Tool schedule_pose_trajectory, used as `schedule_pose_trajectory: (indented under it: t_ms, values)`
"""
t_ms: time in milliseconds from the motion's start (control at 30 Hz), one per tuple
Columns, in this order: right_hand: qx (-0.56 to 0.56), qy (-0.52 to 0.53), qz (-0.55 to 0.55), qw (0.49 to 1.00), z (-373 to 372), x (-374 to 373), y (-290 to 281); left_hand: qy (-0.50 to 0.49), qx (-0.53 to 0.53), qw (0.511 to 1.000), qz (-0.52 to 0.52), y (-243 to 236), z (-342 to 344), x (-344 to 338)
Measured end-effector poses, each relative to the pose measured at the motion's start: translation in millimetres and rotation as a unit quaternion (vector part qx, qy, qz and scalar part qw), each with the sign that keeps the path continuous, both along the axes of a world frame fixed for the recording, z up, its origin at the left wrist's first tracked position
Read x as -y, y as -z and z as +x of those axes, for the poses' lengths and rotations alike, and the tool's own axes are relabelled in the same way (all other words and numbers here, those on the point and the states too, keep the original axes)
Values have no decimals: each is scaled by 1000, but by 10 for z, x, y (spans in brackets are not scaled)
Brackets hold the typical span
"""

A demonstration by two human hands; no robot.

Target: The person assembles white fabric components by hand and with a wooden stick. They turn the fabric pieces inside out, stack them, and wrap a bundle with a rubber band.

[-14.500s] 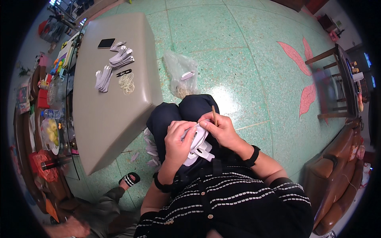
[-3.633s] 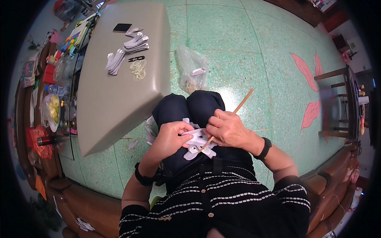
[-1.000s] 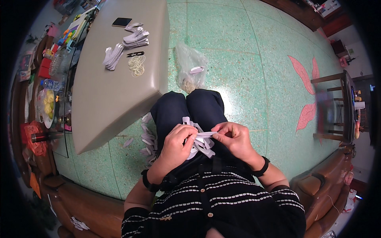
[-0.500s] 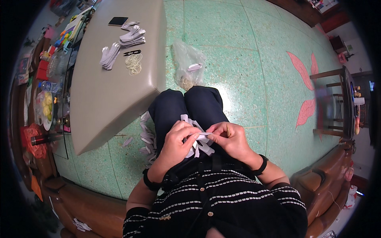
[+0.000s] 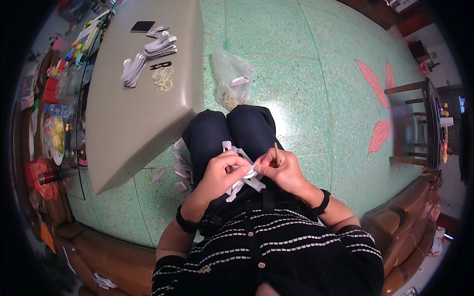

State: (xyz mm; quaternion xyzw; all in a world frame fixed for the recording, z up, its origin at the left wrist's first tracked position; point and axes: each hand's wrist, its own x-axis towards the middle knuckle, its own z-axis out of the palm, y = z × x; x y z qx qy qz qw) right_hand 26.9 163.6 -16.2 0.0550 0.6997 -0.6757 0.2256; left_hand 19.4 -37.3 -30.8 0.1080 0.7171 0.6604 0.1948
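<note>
Over my lap, my left hand (image 5: 224, 173) pinches one end of a white fabric-like strip (image 5: 251, 172) between thumb and fingers. My right hand (image 5: 282, 170) pinches the same strip close beside it. A thin tan stick (image 5: 277, 154) sticks up from among my right fingers; its lower part is hidden. Under the hands, more white strips (image 5: 232, 193) lie loosely on my dark trousers (image 5: 210, 130). The fingertips almost meet, so the middle of the held strip is partly covered.
On the grey padded bench (image 5: 143, 133) at left lie stacked white strips (image 5: 160, 46), another stack (image 5: 132, 70), black thread snips (image 5: 160, 65), cream string (image 5: 162, 80) and a phone (image 5: 142, 26). A clear plastic bag (image 5: 231, 69) and loose white strips (image 5: 182, 171) are on the green floor.
My hands have drawn slightly closer together, and the strip between them now looks bent. The tan stick now stands up visibly from my right hand.
</note>
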Motion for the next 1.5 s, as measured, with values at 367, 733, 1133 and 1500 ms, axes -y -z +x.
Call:
schedule_pose_trajectory:
  t_ms: [367, 733, 1133, 1500]
  values:
    - [-224, -169, 181, 943, -87, -129, -49, 68, -102, 985, -118, -182, -227, 110]
    - [-162, -255, 60, 951, -97, -158, -150, 237, 4, 970, -49, -219, -433, 167]
    - [-127, -115, 100, 980, -121, -103, -105, -51, 172, 978, 103, 71, -93, 66]
    - [-195, -89, 111, 970, -229, 21, -91, -76, 125, 987, 66, -46, -95, -33]
